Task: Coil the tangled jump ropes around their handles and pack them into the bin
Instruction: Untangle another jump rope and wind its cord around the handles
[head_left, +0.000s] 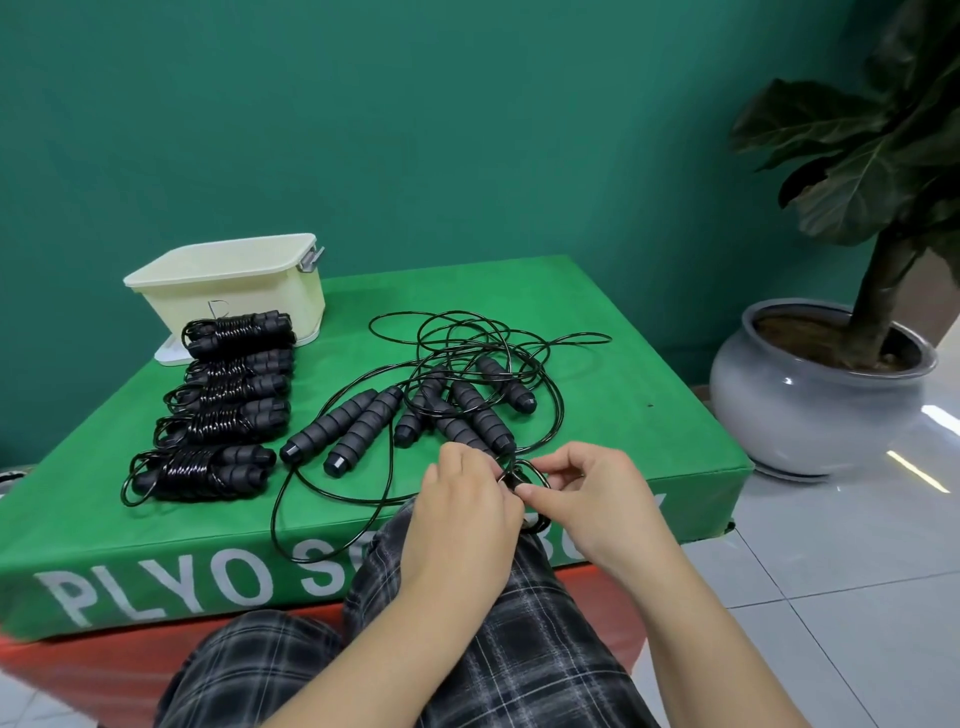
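A tangle of black jump ropes (488, 353) with several loose grey foam handles (467, 410) lies in the middle of the green box top (623, 415). Several coiled ropes (223, 410) lie in a row at the left. The cream bin (234, 291) stands at the back left, behind the row. At the front edge my left hand (467, 499) and my right hand (587, 493) meet over my knee. Both pinch a black rope (519, 478) where it loops between my fingertips. A long loop of cord (291, 519) hangs over the front of the box.
A grey pot (815, 395) with a large-leafed plant (872, 156) stands on the tiled floor to the right of the box. A green wall is behind. My knee in checked trousers (519, 649) presses against the box front.
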